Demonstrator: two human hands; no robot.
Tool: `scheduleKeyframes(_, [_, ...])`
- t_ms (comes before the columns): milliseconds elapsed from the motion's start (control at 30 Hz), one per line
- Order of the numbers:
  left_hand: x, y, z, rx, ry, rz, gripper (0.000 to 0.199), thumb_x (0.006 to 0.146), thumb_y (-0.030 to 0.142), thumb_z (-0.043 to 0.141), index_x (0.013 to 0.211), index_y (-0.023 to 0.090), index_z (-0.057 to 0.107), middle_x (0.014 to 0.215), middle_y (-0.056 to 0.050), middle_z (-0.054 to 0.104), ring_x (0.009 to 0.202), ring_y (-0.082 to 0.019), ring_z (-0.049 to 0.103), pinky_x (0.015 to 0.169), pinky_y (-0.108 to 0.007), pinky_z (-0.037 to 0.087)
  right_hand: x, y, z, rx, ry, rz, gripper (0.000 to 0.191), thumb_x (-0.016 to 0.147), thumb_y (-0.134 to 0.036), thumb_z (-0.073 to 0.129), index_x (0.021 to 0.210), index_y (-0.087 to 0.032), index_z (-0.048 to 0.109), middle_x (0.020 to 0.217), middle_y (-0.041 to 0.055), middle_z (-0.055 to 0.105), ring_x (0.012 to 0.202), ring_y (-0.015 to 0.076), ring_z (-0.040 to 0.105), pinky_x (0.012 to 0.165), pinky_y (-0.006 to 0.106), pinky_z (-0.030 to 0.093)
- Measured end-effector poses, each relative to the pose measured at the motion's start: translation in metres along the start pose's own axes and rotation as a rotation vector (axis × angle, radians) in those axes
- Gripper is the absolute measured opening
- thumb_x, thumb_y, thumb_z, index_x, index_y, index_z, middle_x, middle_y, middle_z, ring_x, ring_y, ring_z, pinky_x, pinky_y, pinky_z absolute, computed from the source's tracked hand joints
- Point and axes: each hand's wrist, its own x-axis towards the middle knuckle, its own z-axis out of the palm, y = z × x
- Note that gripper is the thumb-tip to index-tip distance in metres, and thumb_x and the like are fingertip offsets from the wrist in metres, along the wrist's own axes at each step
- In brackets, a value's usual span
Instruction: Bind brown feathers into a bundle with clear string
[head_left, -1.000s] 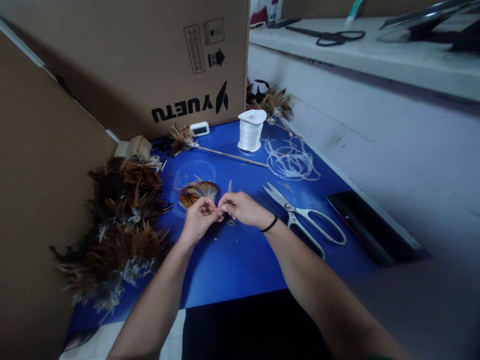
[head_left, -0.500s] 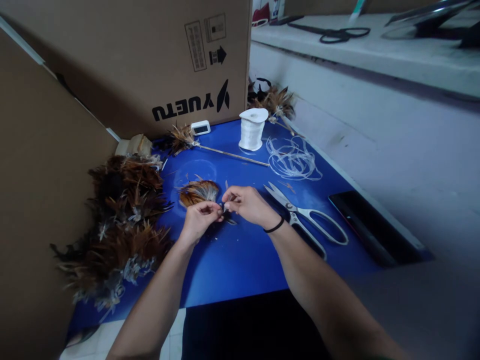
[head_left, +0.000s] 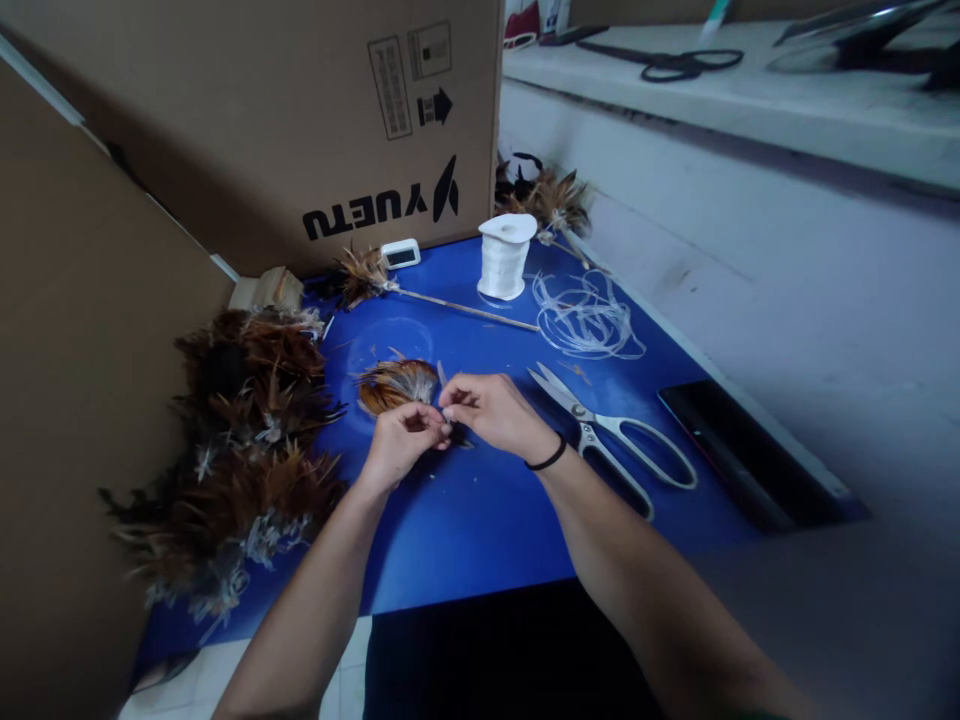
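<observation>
Over the blue table my left hand [head_left: 409,440] and my right hand [head_left: 491,410] meet fingertip to fingertip. Both are closed in a pinch on a small feather [head_left: 441,374], whose thin greyish tip sticks up by the right fingertips. Most of it is hidden by the fingers. Dark feather-like tips [head_left: 463,441] show just below them. Right behind the hands lies a fan-shaped bunch of brown feathers [head_left: 396,385] with a pale grey base; whether the left hand touches it I cannot tell. Large scissors [head_left: 592,425] lie partly spread to the right of my right hand.
Piled feather bunches [head_left: 262,470] line the left side. Behind stand a white spool [head_left: 502,262], loose clear strips [head_left: 589,318], a feather-tipped stick [head_left: 465,310] and a small white device [head_left: 401,254]. A dark tablet-like slab [head_left: 742,455] lies right. A cardboard box [head_left: 262,120] blocks the back.
My right fingertips have shifted slightly left, closer against the left ones, and the thin feather tip has moved left with them. Everything else stays in place.
</observation>
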Motion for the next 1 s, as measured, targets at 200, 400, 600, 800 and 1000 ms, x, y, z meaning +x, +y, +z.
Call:
scheduleKeyframes(200, [-0.001, 0.002, 0.002, 0.002, 0.002, 0.0, 0.027, 0.058, 0.027, 0.078, 0.071, 0.011, 0.061, 0.059, 0.001, 0.062, 0.052, -0.011, 0.06, 0.053, -0.023, 0.05, -0.001, -0.004, 0.002, 0.015, -0.007, -0.078, 0.016, 0.072, -0.007, 0.056, 0.075, -0.019, 0.066, 0.075, -0.0015, 0.066, 0.069, 0.0091, 0.056, 0.066, 0.022, 0.039])
scheduleKeyframes(400, [-0.002, 0.0, -0.001, 0.025, -0.019, -0.021, 0.027, 0.061, 0.032, 0.076, 0.074, 0.011, 0.064, 0.06, -0.001, 0.064, 0.054, -0.012, 0.06, 0.055, -0.024, 0.051, -0.002, -0.006, 0.008, 0.009, 0.002, -0.143, 0.02, 0.073, -0.004, 0.052, 0.077, -0.019, 0.066, 0.078, -0.0014, 0.064, 0.07, 0.0084, 0.056, 0.067, 0.021, 0.04])
scheduleKeyframes(600, [-0.002, 0.001, -0.004, -0.063, -0.065, -0.024, 0.021, 0.066, 0.03, 0.073, 0.074, 0.013, 0.064, 0.065, 0.0, 0.062, 0.059, -0.011, 0.061, 0.06, -0.024, 0.052, 0.001, -0.002, -0.003, -0.021, -0.067, -0.081, 0.028, 0.076, -0.006, 0.051, 0.097, -0.02, 0.064, 0.088, 0.0015, 0.064, 0.075, 0.0101, 0.056, 0.07, 0.024, 0.041])
scheduleKeyframes(800, [-0.002, 0.003, -0.004, -0.088, -0.085, -0.008, 0.019, 0.068, 0.028, 0.072, 0.075, 0.013, 0.061, 0.065, 0.0, 0.062, 0.061, -0.01, 0.06, 0.061, -0.022, 0.051, 0.001, -0.003, -0.006, -0.168, -0.151, -0.092, 0.017, 0.078, -0.009, 0.054, 0.085, -0.018, 0.067, 0.081, 0.0014, 0.061, 0.07, 0.0098, 0.053, 0.067, 0.023, 0.036])
scheduleKeyframes(1000, [-0.002, 0.0, -0.004, -0.091, -0.105, 0.012, 0.02, 0.069, 0.027, 0.072, 0.076, 0.013, 0.059, 0.067, -0.001, 0.062, 0.062, -0.01, 0.06, 0.061, -0.022, 0.051, 0.001, -0.003, -0.003, -0.191, -0.149, -0.075, 0.017, 0.077, -0.007, 0.052, 0.08, -0.018, 0.066, 0.078, 0.0003, 0.061, 0.065, 0.0084, 0.051, 0.063, 0.021, 0.034])
